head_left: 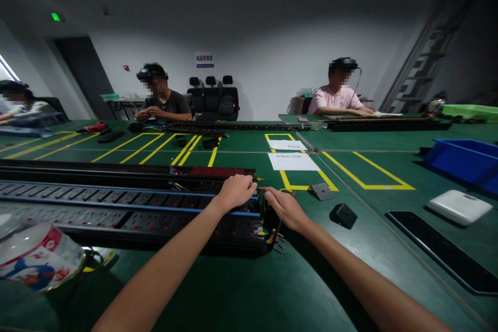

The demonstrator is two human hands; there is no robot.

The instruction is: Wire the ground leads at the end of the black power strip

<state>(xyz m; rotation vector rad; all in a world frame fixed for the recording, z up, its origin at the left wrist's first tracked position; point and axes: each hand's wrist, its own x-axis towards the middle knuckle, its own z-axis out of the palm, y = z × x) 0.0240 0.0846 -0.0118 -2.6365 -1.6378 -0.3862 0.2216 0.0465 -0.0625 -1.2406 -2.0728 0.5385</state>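
Note:
Several long black power strips with rows of sockets and small red dots lie side by side on the green table. My left hand is closed over the right end of a middle strip, its fingers curled down at the edge. Just right of that end, my right hand has its fingers pinched together; whatever is in them is too small or hidden to name. Loose wires and a small metal bracket show at the near strip's end. A black end cap and a bent grey plate lie right of my hand.
A phone, a white case and a blue bin are on the right. At left stands a printed tub. White paper sheets lie among yellow tape lines. Several people sit across the table and at far left.

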